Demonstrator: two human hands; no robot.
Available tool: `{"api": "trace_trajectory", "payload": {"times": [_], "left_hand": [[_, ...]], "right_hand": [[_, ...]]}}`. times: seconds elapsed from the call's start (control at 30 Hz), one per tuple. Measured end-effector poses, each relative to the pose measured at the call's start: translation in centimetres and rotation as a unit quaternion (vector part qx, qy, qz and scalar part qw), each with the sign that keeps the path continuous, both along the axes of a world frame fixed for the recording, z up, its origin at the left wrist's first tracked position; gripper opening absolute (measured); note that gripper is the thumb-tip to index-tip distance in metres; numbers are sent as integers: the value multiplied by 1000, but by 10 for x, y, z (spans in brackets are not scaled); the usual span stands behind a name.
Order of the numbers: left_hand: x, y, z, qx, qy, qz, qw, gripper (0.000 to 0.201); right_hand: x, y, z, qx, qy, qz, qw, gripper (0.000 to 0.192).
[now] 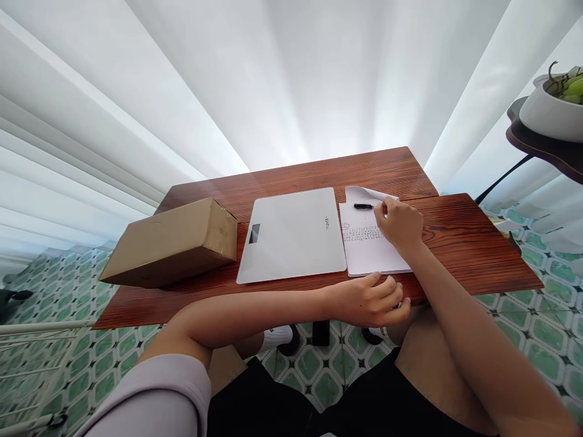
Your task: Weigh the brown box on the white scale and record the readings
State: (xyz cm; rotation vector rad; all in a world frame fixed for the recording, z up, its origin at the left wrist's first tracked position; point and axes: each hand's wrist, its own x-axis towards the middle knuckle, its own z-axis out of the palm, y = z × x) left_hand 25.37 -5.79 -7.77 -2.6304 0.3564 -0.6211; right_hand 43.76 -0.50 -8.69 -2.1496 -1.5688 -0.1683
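Observation:
A stack of white paper (371, 258) with rows of handwriting lies on the right half of the wooden table, its top sheet curling up at the far edge. My right hand (401, 224) rests over the right side of the sheets, fingers pinched together. Against its fingertips lies a black pen (363, 206); whether the fingers grip the pen or the paper is hidden. My left hand (371, 300) hangs at the table's near edge, just below the paper, fingers loosely bent and apart, with nothing visible in them. Left of the paper sits a flat white scale (294, 237) with a small dark display.
A closed cardboard box (168, 243) stands on the left of the wooden table (473, 243). At the upper right, a white bowl (553, 115) holding green fruit sits on a dark stand. White curtains hang behind, and a dark flat object (321, 332) lies on the tiled floor below.

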Motion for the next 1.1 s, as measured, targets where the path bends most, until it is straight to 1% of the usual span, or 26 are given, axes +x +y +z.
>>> {"api": "trace_trajectory", "payload": {"times": [0.1,0.23,0.37,0.5,0.57,0.7,0.9,1.0,1.1], "left_hand": [[-18,4,9,7,-31,9,999,22],[-49,10,25,27,-58,43,997,21],[-84,14,41,42,-85,106,990,22],[-114,17,53,56,-118,159,979,14],[-128,18,56,61,-141,190,970,13],[-153,23,58,59,-193,267,942,18],[-186,28,60,43,-223,328,917,24],[-201,27,61,11,-253,363,896,29],[-215,26,62,-19,-287,384,878,27]], "right_hand": [[-6,-1,0,4,-5,11,1000,37],[-14,-2,1,23,-19,26,999,38],[-27,-6,0,47,-41,68,996,37],[-40,-10,0,72,-60,108,990,37],[-44,-10,1,85,-67,114,988,38],[-48,-8,2,105,-77,120,984,40],[-54,-8,-1,136,-107,134,976,40],[-55,-8,-5,153,-127,145,969,38],[-53,-8,-9,170,-142,154,963,39]]}}
